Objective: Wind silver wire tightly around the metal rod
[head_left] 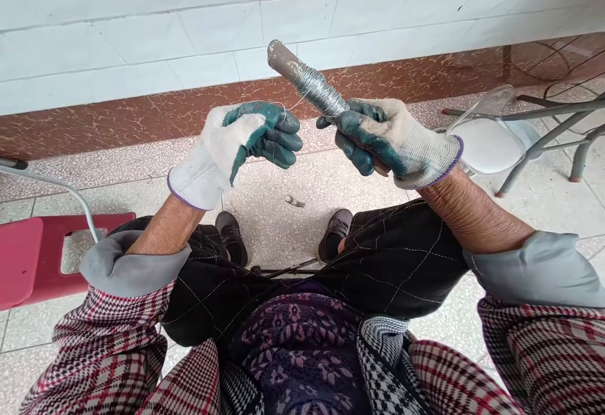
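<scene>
Both of my hands wear white knit gloves with dark green coated palms and fingers. My right hand (pixel 373 135) is wrapped round the lower end of a brown rod (pixel 283 59) that tilts up to the left. Thin silvery wire (pixel 320 89) is wound in many turns round the rod's middle. One strand of it runs from the coil to my left hand (pixel 259 135), where thumb and fingers close on it. A loose bit of wire hangs below the left fingers. The rod's lower end is hidden in my right hand.
On the speckled tile floor between my shoes lies a small wire-wrapped piece (pixel 295 201). A red plastic stool (pixel 28 257) stands at the left, with a pale cable (pixel 70 188) over it. Metal legs (pixel 543 144) and a white round object (pixel 486 144) are at the right. A tiled wall (pixel 212 31) rises ahead.
</scene>
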`<state>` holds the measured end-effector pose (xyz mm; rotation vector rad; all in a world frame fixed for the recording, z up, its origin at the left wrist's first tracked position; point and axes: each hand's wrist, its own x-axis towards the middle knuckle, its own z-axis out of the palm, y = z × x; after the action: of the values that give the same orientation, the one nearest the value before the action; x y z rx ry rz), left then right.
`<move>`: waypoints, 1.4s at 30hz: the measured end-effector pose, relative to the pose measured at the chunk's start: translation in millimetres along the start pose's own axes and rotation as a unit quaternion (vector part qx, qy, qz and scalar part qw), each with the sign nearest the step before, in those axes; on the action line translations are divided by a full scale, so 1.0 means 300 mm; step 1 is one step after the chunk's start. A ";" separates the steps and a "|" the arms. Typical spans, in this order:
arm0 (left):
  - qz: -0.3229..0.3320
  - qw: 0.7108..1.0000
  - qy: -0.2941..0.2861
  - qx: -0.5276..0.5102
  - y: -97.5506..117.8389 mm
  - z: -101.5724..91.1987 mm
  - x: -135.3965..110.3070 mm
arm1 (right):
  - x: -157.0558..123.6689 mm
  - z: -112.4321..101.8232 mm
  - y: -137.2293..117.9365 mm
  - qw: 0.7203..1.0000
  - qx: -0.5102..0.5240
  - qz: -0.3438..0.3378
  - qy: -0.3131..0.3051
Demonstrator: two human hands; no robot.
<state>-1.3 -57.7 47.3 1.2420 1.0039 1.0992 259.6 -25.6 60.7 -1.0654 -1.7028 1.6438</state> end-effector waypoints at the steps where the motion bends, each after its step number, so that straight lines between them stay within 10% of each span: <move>1: -0.004 1.000 -0.003 0.014 0.001 0.001 -0.004 | -0.004 0.004 -0.005 1.000 -0.002 -0.008 0.004; 15: 0.073 0.997 0.040 0.004 0.010 0.006 -0.018 | -0.038 0.026 -0.015 1.000 -0.008 -0.015 0.026; 31: 0.140 0.959 0.245 0.012 -0.019 -0.011 0.055 | 0.009 0.073 0.096 0.999 -0.010 0.050 -0.017; 42: 0.155 0.973 0.168 -0.026 0.051 0.084 0.029 | 0.028 0.084 0.089 0.997 -0.006 0.076 -0.018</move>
<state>23.9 -53.9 64.5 1.2208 1.0442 1.6106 238.8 -34.2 30.3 -1.2034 -1.6940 1.7579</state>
